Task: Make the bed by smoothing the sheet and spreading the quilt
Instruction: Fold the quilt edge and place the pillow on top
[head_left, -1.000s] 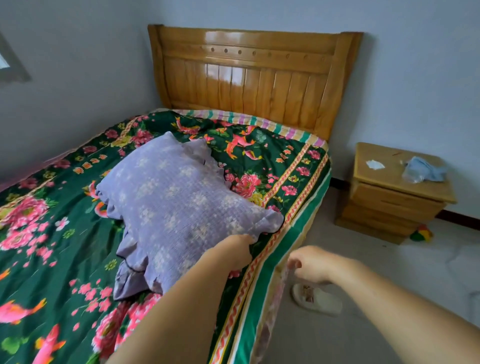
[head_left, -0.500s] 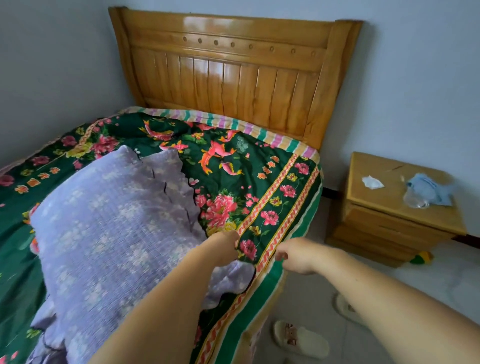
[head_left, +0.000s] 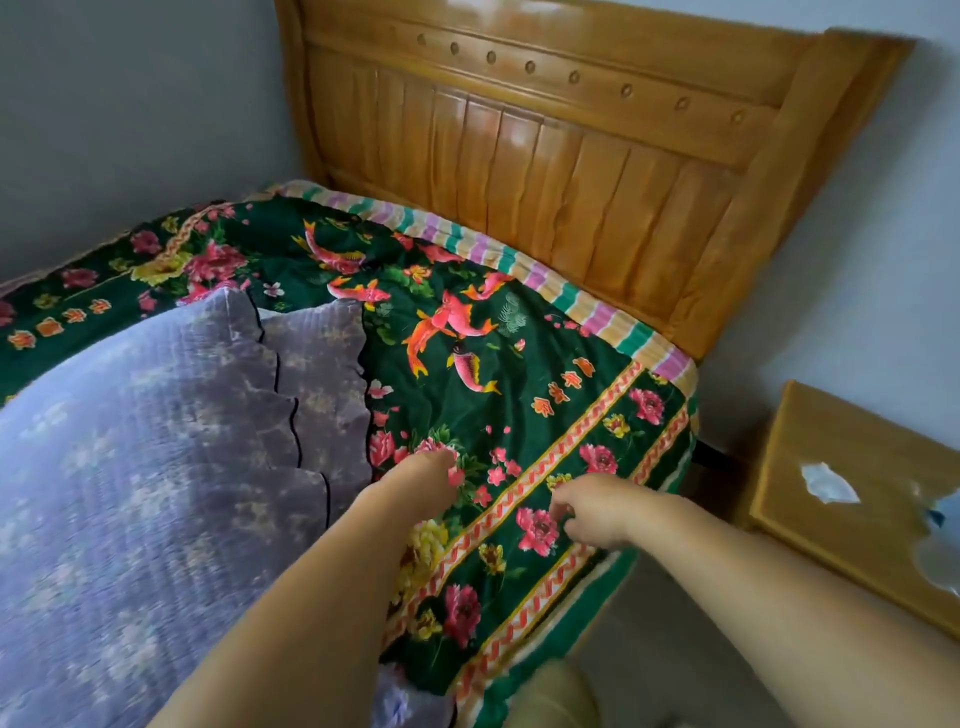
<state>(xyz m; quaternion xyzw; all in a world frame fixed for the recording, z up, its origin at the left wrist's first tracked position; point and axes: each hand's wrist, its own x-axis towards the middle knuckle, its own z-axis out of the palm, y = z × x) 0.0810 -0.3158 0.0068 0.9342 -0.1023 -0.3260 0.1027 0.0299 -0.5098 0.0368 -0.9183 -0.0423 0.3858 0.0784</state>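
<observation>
A dark green floral sheet (head_left: 519, 374) with red fish covers the bed. A lilac quilt (head_left: 156, 467) with a scalloped edge lies bunched on the left half of it. My left hand (head_left: 423, 480) rests on the sheet right beside the quilt's edge, fingers stretched forward and pressing down. My right hand (head_left: 595, 512) sits further right over the sheet's patterned border near the bed's side, its fingers curled down and pinching the fabric.
A wooden headboard (head_left: 571, 140) stands against the wall behind the bed. A wooden nightstand (head_left: 852, 499) with a scrap of white paper (head_left: 826, 483) stands to the right. A striped underlay (head_left: 587, 306) shows at the head. Bare floor (head_left: 649, 639) lies between bed and nightstand.
The view has moved closer to the head of the bed. My left hand has left the quilt's corner for the sheet beside it. My right hand has come up from the bed's side onto the sheet's border.
</observation>
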